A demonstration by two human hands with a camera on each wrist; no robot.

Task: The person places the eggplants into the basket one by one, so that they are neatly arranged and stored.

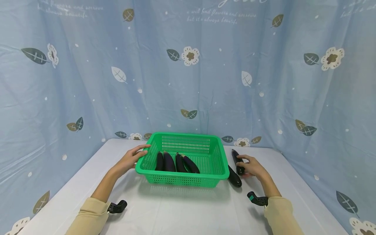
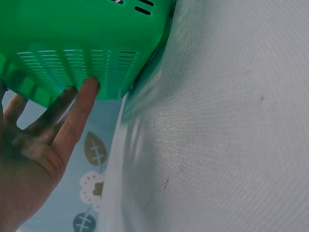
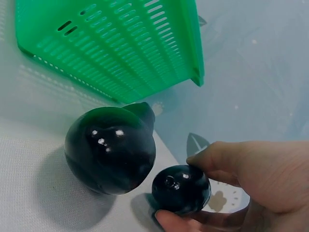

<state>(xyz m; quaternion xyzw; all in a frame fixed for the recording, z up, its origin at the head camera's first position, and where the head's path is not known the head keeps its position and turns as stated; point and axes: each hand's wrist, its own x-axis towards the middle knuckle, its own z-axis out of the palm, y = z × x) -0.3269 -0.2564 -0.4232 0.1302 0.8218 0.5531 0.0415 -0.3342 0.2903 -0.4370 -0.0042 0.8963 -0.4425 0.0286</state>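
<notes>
A green plastic basket [image 1: 188, 178] stands on the white table with several dark purple eggplants [image 1: 169, 162] lying in its left and middle part. My left hand [image 1: 130, 160] is at the basket's left rim; in the left wrist view its fingers [image 2: 79, 113] are fairly straight against the outer wall. To the right of the basket, my right hand [image 1: 253, 165] holds an eggplant [image 1: 237, 160] between thumb and fingers, its rounded end [image 3: 181, 189] facing the wrist camera. Another eggplant [image 1: 235, 179] lies between that one and the basket, partly hidden by the rim.
The white table [image 1: 188, 212] runs back to a blue patterned curtain [image 1: 217, 94], which hangs behind and along both sides. A black wrist camera mount [image 1: 117, 207] sits on the left forearm, and a similar mount [image 1: 257, 199] is on the right.
</notes>
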